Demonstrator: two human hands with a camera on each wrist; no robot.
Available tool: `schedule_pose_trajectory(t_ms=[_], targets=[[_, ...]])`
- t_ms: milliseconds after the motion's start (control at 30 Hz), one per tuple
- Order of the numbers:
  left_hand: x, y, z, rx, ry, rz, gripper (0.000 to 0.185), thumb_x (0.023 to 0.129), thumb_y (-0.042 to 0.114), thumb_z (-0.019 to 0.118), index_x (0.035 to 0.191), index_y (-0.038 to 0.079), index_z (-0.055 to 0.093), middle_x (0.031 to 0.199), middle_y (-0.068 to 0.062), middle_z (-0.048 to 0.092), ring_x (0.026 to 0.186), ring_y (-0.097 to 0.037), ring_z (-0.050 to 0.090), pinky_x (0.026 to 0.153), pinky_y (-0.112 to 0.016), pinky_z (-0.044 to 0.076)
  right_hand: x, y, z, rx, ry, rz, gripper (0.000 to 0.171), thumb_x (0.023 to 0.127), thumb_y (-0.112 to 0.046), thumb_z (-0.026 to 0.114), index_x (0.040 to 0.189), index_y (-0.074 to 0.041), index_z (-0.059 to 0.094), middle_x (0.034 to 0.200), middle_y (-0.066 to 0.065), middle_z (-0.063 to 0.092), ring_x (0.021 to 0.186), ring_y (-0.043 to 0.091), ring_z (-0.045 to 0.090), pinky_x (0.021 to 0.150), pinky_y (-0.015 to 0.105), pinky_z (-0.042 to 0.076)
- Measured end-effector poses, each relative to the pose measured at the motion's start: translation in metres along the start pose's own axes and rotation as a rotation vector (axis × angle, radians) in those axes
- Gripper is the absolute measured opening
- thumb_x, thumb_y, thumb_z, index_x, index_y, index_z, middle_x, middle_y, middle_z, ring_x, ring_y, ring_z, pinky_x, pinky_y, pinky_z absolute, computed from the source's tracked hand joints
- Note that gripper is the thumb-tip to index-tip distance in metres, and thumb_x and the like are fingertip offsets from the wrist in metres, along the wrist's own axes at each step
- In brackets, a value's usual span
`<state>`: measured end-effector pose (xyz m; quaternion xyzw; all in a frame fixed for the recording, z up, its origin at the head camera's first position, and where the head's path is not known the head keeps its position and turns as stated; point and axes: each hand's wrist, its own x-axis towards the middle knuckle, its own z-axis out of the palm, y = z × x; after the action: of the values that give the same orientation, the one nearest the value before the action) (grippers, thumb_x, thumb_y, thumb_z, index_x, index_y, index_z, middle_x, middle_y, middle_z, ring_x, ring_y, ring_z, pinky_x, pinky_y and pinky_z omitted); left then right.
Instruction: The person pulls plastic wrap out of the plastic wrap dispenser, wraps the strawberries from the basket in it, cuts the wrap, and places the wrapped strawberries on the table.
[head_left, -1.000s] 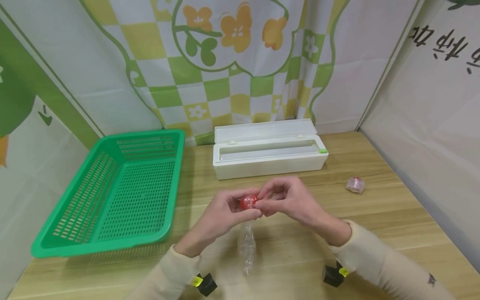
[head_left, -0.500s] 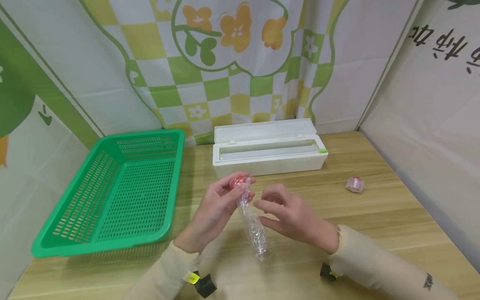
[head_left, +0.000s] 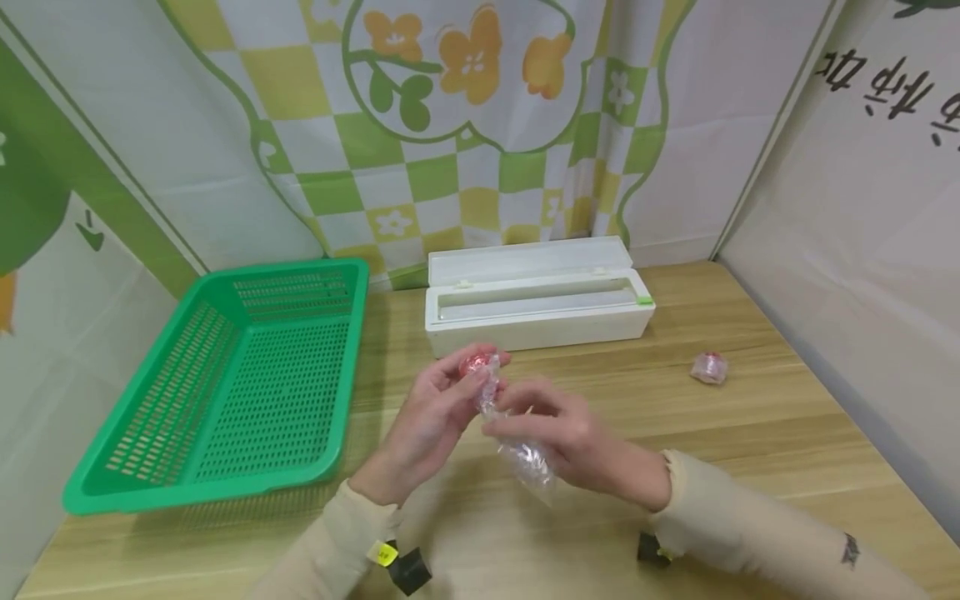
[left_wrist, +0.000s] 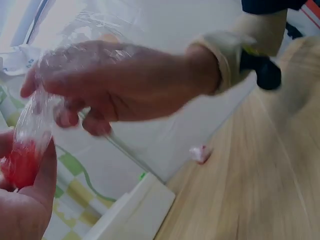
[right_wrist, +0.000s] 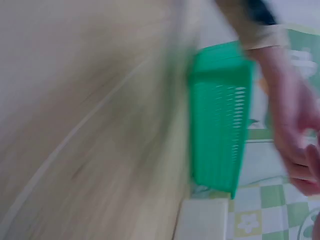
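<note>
A small red item wrapped in clear cling film is pinched in the fingertips of my left hand, lifted above the wooden table. From it a twisted tail of film hangs down to the right, and my right hand has its fingers curled round that tail just below the item. In the left wrist view the red item sits against my left fingers, with the right hand gripping the film above it. The right wrist view is blurred.
A green mesh basket stands at the left. A white cling film dispenser box lies open behind my hands. Another small film-wrapped item rests at the right on the table. Curtain walls close the back and sides.
My left hand lifted the red item away with its film tail dangling. The right hand let go, then came back and now grips the tail.
</note>
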<state>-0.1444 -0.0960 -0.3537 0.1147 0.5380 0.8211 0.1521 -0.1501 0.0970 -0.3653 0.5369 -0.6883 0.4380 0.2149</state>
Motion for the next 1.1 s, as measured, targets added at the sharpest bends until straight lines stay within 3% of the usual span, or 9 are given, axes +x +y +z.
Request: schedule_pose_trajectory(t_ms=[67, 200, 367, 567, 733, 967, 1100], targets=[[0.0, 0.0, -0.004, 0.022, -0.053, 0.009, 0.035, 0.1, 0.008, 0.054, 0.135, 0.0, 0.052, 0.124, -0.002, 0.065, 0.105, -0.012, 0.066, 0.1, -0.028, 0.054, 0.002, 0.005, -0.004, -0.014, 0.1, -0.127, 0.016, 0.09, 0.004, 0.064, 0.102, -0.001, 0.073, 0.099, 0.016, 0.068, 0.086, 0.021, 0.068, 0.077, 0.02, 0.059], [-0.001, 0.001, -0.006, 0.08, -0.172, 0.042, 0.032, 0.1, 0.007, 0.056, 0.131, -0.001, 0.056, 0.12, -0.004, 0.066, 0.104, -0.015, 0.068, 0.101, -0.034, 0.054, 0.006, -0.002, -0.018, 0.235, 0.109, 0.144, 0.025, 0.08, 0.017, 0.065, 0.1, 0.004, 0.072, 0.092, 0.018, 0.072, 0.078, 0.017, 0.071, 0.064, 0.027, 0.061], [-0.003, 0.002, -0.003, 0.154, -0.274, 0.064, 0.034, 0.099, 0.008, 0.056, 0.131, -0.004, 0.055, 0.114, -0.006, 0.069, 0.101, -0.016, 0.07, 0.098, -0.036, 0.056, 0.014, -0.009, -0.028, 0.305, 0.067, 0.336, 0.018, 0.086, 0.013, 0.064, 0.098, 0.005, 0.073, 0.09, 0.018, 0.075, 0.071, 0.015, 0.073, 0.053, 0.03, 0.058], [-0.007, 0.001, 0.0, 0.263, -0.26, 0.005, 0.037, 0.1, 0.013, 0.057, 0.135, 0.001, 0.055, 0.108, -0.001, 0.069, 0.095, -0.013, 0.067, 0.081, -0.03, 0.06, 0.016, -0.008, -0.028, 0.306, 0.037, 0.521, 0.01, 0.088, 0.004, 0.067, 0.094, 0.003, 0.075, 0.081, 0.015, 0.076, 0.066, 0.013, 0.071, 0.055, 0.033, 0.06], [-0.01, -0.001, 0.001, 0.335, -0.261, -0.012, 0.035, 0.102, 0.016, 0.053, 0.134, 0.003, 0.055, 0.103, -0.002, 0.064, 0.092, -0.012, 0.062, 0.079, -0.026, 0.057, 0.014, -0.01, -0.022, 0.366, 0.073, 0.674, 0.013, 0.087, 0.005, 0.068, 0.098, 0.006, 0.074, 0.08, 0.019, 0.075, 0.062, 0.016, 0.07, 0.055, 0.037, 0.061], [-0.012, -0.003, 0.003, 0.441, -0.163, 0.014, 0.039, 0.092, 0.013, 0.069, 0.129, 0.008, 0.059, 0.106, -0.005, 0.067, 0.087, -0.01, 0.064, 0.074, -0.022, 0.056, 0.016, -0.013, -0.018, 0.373, 0.12, 0.749, 0.012, 0.086, 0.0, 0.071, 0.097, 0.005, 0.073, 0.08, 0.02, 0.074, 0.061, 0.019, 0.068, 0.055, 0.036, 0.06], [-0.011, -0.001, 0.003, 0.49, -0.104, 0.018, 0.037, 0.094, 0.013, 0.066, 0.13, 0.006, 0.06, 0.101, -0.006, 0.067, 0.081, -0.011, 0.062, 0.072, -0.023, 0.056, 0.017, -0.012, -0.02, 0.364, 0.104, 0.807, 0.015, 0.084, -0.005, 0.074, 0.099, 0.0, 0.073, 0.076, 0.012, 0.073, 0.059, 0.017, 0.065, 0.049, 0.031, 0.055]])
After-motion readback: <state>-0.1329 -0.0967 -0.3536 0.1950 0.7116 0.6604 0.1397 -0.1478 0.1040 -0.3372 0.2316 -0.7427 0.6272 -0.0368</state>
